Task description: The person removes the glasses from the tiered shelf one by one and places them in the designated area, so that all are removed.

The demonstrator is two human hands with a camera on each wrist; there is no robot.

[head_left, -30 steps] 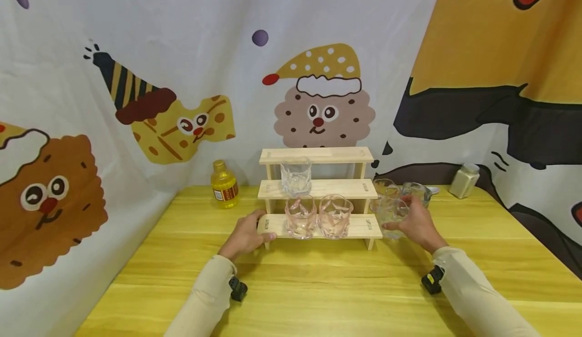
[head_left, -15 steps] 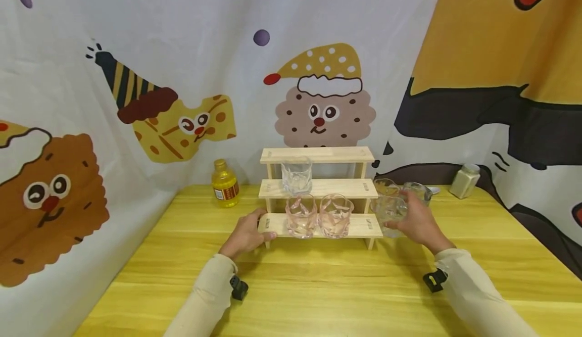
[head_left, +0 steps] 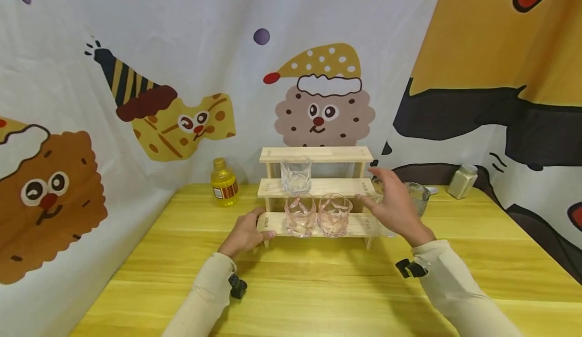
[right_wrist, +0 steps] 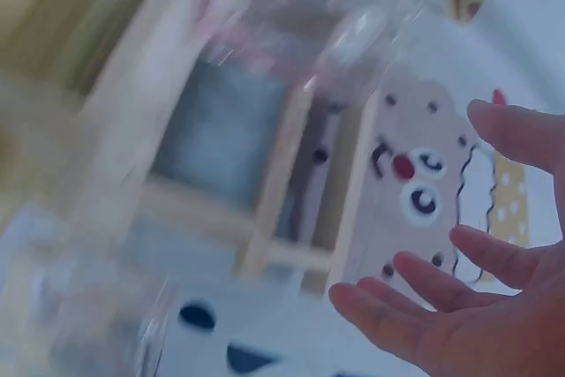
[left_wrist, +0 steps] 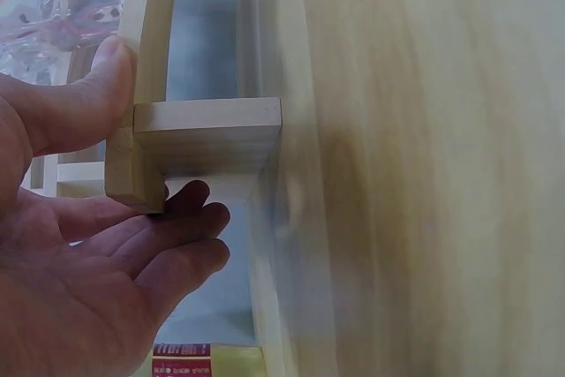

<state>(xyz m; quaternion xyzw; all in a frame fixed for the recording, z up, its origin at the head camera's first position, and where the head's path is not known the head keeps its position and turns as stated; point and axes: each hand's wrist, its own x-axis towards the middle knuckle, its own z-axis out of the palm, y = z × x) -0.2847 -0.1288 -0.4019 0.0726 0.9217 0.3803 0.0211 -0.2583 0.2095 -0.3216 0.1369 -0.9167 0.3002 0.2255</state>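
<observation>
My left hand grips the left end of the lowest step of a three-tier wooden rack. In the left wrist view its thumb lies on the step's top face, the other fingers under and beside the end. Two pinkish tumblers stand side by side on that step. A clear tumbler stands on the middle step, left of centre. By the rack's right end, my right hand is raised with fingers spread and nothing held. A grey-tinted glass and other glasses are partly hidden behind it.
A bottle of yellow oil stands at the table's back left. Near the back right corner is a jar with pale contents, beside a small white object. A printed cloth hangs behind the wooden table.
My right hand has let go of a clear tumbler beside the rack, then risen and shifted left toward the rack's right end. The left hand keeps its grip on the lowest step.
</observation>
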